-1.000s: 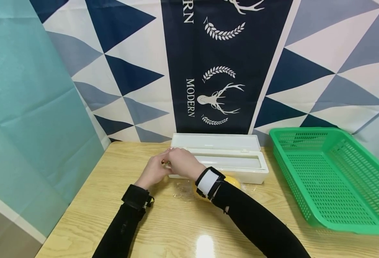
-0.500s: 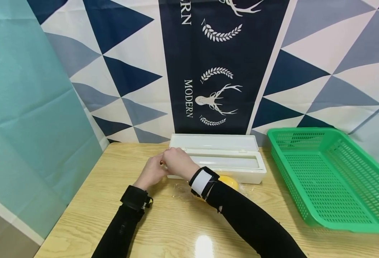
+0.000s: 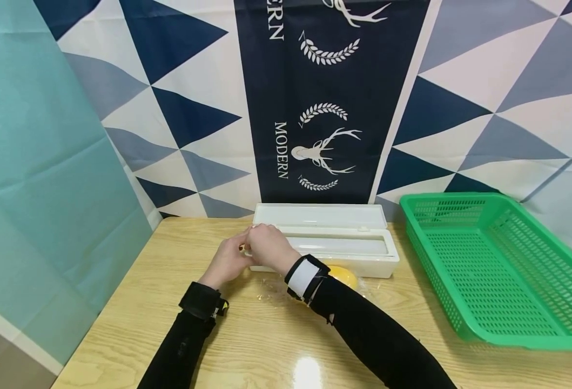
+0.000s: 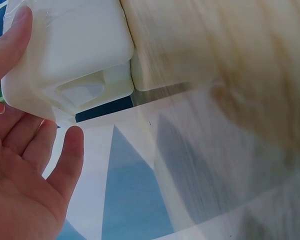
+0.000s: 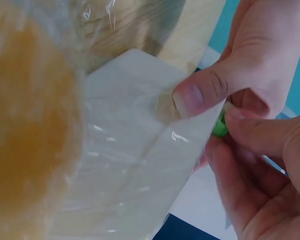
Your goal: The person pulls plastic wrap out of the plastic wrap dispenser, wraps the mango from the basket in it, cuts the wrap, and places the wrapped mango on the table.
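The left hand (image 3: 226, 263), reaching forward, grips the left end of the white box (image 3: 370, 266), thumb (image 5: 195, 97) against it; the right hand (image 3: 270, 248), its forearm (image 3: 378, 330) slanting leftward across the bench (image 3: 261, 351), pinches a green piece (image 5: 220, 126) there.

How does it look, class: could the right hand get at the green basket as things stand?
Probably not right away: the right hand seems to pinch a small green piece by the white box. Once freed, it likely could, since nothing covers the green basket.
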A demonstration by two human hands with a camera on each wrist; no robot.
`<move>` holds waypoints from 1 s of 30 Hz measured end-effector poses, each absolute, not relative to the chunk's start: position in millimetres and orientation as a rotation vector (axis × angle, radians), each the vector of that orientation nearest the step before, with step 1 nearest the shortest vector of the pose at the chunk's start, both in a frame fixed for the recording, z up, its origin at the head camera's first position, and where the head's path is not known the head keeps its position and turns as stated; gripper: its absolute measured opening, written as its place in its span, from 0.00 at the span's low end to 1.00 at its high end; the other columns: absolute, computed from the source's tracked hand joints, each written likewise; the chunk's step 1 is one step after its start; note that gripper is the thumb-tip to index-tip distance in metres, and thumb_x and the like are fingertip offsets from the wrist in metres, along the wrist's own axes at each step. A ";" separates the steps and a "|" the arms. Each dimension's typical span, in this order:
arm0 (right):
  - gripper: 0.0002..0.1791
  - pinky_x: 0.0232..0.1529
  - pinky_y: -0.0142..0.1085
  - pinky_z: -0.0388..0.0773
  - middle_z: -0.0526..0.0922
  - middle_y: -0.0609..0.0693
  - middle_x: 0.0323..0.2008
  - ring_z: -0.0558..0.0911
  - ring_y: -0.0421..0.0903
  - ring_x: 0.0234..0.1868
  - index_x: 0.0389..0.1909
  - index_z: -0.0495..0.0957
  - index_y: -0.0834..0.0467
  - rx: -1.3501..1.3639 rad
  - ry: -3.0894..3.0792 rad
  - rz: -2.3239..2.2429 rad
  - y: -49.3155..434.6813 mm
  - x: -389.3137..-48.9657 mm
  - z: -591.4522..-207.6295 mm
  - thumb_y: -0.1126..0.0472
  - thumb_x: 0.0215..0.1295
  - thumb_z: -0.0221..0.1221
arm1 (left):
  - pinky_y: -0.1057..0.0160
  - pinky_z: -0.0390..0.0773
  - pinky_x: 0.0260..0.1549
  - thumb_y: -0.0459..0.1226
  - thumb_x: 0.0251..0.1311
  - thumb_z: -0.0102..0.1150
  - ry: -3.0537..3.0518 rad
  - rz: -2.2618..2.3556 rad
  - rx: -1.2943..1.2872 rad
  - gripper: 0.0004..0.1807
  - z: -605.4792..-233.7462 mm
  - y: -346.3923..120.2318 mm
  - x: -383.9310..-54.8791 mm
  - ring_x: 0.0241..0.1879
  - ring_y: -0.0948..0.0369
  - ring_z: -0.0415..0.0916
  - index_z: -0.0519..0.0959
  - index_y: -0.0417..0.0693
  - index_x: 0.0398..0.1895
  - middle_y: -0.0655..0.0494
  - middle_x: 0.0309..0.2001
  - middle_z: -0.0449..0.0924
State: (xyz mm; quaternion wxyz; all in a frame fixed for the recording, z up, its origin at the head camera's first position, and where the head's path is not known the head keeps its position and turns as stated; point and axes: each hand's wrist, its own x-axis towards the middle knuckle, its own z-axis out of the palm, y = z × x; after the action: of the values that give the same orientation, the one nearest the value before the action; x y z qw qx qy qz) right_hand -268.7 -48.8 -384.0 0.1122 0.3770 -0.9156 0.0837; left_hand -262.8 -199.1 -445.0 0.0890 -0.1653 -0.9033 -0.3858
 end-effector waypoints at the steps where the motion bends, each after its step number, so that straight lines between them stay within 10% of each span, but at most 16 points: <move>1: 0.08 0.36 0.39 0.80 0.83 0.44 0.26 0.82 0.44 0.31 0.19 0.84 0.52 1.094 -2.685 0.228 -49.2 -268.1 -384.5 0.67 0.51 0.70 | 0.53 0.75 0.58 0.37 0.48 0.78 -2.684 -1.144 -0.498 0.42 -444.9 -199.1 -262.9 0.61 0.52 0.73 0.72 0.54 0.70 0.52 0.70 0.68; 30: 0.09 0.39 0.39 0.79 0.81 0.44 0.26 0.80 0.43 0.33 0.18 0.83 0.52 1.108 -2.659 0.227 -43.6 -265.2 -386.5 0.65 0.48 0.74 | 0.50 0.72 0.61 0.38 0.49 0.78 -2.686 -1.193 -0.531 0.36 -443.8 -200.3 -263.6 0.67 0.51 0.67 0.77 0.53 0.65 0.51 0.71 0.66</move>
State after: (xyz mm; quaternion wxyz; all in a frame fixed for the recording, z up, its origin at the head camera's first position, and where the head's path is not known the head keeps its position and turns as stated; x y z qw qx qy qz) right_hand -265.2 -43.6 -386.5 0.1258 0.3806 -0.9128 0.0780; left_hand -263.6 -200.3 -443.8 0.0776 -0.1772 -0.8967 -0.3982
